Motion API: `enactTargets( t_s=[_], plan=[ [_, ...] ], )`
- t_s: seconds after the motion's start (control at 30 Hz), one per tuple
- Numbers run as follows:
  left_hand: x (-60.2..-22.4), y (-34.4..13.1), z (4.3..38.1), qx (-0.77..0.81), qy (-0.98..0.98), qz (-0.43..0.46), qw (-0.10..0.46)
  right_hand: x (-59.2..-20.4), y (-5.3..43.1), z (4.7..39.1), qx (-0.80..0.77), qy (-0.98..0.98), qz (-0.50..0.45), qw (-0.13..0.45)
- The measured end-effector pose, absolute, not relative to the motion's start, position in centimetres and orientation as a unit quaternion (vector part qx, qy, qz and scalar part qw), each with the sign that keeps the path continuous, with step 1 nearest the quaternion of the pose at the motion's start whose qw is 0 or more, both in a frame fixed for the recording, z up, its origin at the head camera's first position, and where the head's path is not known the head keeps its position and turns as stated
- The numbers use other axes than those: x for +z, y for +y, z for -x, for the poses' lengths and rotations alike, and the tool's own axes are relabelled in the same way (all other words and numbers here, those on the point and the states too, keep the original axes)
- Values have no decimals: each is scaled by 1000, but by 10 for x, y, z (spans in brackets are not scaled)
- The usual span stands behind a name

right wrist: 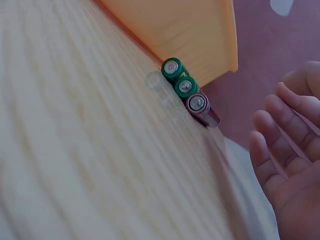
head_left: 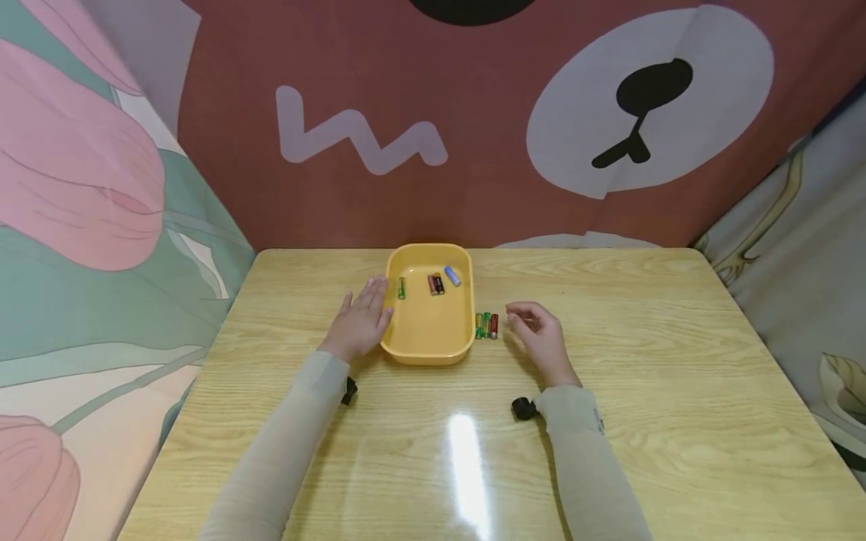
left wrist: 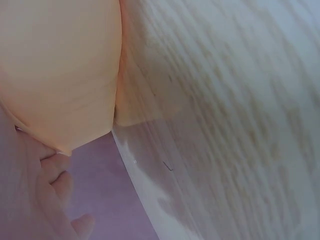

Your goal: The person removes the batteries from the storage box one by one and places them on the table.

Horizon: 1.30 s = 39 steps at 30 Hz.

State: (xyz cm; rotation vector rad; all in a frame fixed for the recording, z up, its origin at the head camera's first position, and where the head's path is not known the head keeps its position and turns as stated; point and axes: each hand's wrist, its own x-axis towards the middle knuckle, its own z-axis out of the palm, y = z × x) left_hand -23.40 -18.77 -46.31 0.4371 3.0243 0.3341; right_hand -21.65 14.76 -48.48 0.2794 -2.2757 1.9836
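Note:
A yellow plastic tray (head_left: 428,330) sits on the table with several batteries inside: a green battery (head_left: 401,288) at the left, a dark red battery (head_left: 433,285) beside a black battery (head_left: 439,283), and a blue battery (head_left: 452,276). My left hand (head_left: 360,323) rests along the tray's left side with its fingers straight. Against the tray's right wall, two green batteries (right wrist: 185,86) and a red battery (right wrist: 198,102) lie side by side. Just right of that row, my right hand (head_left: 540,342) hovers with fingers loosely bent, holding nothing.
The wood-grain table (head_left: 676,391) carries a bright light reflection (head_left: 468,473) near its front. Behind it hangs a reddish-brown cloth (head_left: 473,203) with a cartoon print, and a floral cloth (head_left: 81,165) borders the left side.

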Motion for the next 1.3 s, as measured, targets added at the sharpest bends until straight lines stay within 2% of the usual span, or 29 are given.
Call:
enactTargets(
  t_s=[0.53, 0.93, 1.3],
  plan=[
    [-459, -186, 233, 104, 983, -145, 35, -455, 127, 210, 655, -736, -145, 89],
    [-463, -187, 235, 110, 982, -148, 32, -433, 105, 219, 674, -721, -142, 74],
    [-464, -188, 235, 111, 983, -145, 30, -416, 84, 238, 689, -715, -110, 37]
  ],
)
